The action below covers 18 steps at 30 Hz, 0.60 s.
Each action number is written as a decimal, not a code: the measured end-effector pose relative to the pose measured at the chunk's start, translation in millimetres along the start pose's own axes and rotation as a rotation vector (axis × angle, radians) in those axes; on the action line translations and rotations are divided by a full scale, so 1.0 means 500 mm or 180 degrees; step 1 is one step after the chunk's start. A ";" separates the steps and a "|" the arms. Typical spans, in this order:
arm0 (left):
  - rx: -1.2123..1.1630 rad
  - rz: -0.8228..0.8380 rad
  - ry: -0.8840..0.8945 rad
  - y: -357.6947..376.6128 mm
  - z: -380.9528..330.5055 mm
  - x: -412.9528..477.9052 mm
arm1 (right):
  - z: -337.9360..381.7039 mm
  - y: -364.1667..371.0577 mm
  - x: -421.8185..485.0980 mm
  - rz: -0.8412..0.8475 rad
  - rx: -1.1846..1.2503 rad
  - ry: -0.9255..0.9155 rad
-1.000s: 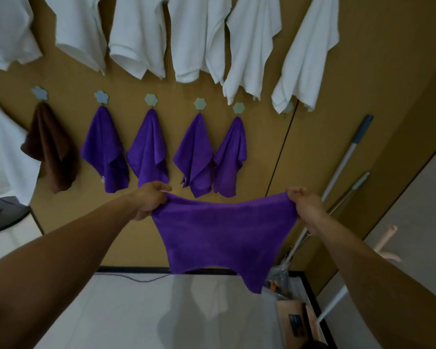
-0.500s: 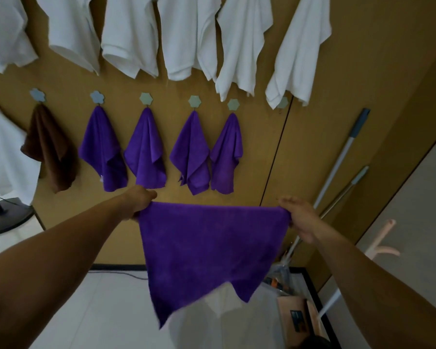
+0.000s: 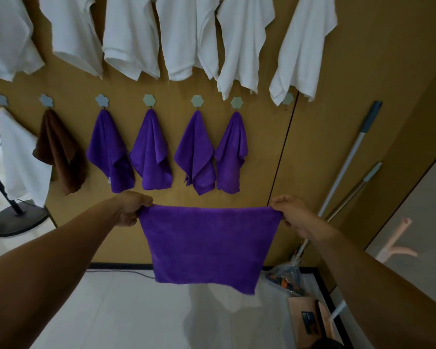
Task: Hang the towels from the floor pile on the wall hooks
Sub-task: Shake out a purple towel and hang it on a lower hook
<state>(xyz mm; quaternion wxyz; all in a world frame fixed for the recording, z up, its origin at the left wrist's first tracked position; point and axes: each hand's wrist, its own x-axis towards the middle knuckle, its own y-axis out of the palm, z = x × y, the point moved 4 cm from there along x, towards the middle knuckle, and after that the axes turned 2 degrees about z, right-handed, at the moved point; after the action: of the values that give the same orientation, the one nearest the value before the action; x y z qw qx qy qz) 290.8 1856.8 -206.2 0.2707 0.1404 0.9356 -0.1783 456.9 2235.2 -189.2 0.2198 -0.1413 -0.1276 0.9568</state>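
The left hand [image 3: 130,210] pinches the top left corner of a purple towel [image 3: 208,245]. The right hand [image 3: 293,214] pinches the top right corner, so the cloth hangs flat and taut between them, clear of the floor [image 3: 126,311]. The pile it belongs to is not in view.

Below and right of the towel a cardboard box [image 3: 310,321] sits on the floor, and further right two mop handles [image 3: 350,157] lean on the wall [image 3: 363,59]. Above the towel, four purple cloths [image 3: 151,152] hang bunched from their hooks, with a brown cloth [image 3: 61,152] and a white cloth [image 3: 20,159] further left. Up and right of the towel, one pale hook [image 3: 287,99] looks bare. The tip of a big white towel [image 3: 302,46] from the top row overlaps its edge.

That hook seems the one to aim for. The hung cloths all drop from a single gathered point, so stretching this one wide will not help. It would be better to bring the two corners together, or bunch one corner in a single hand, and use the other hand to nudge the white tip aside. Then lift the bunch above the hook, lower it on and let the weight settle before letting go. The cloth looks light and fuzzy and should catch easily.
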 end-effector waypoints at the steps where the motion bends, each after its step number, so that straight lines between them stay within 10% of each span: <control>1: -0.0023 -0.0098 0.0055 0.000 0.000 0.003 | -0.001 0.003 0.002 0.0026 -0.0001 0.0068; 18: -0.0275 -0.0562 0.0174 0.007 -0.009 0.021 | 0.012 0.025 0.026 -0.0181 -0.0018 -0.0295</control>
<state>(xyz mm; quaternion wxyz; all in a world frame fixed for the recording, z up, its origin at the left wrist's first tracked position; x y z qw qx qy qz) 281.8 1863.4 -209.4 0.2341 0.0503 0.9581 -0.1570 438.8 2229.1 -190.6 0.2404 -0.0937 -0.1443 0.9553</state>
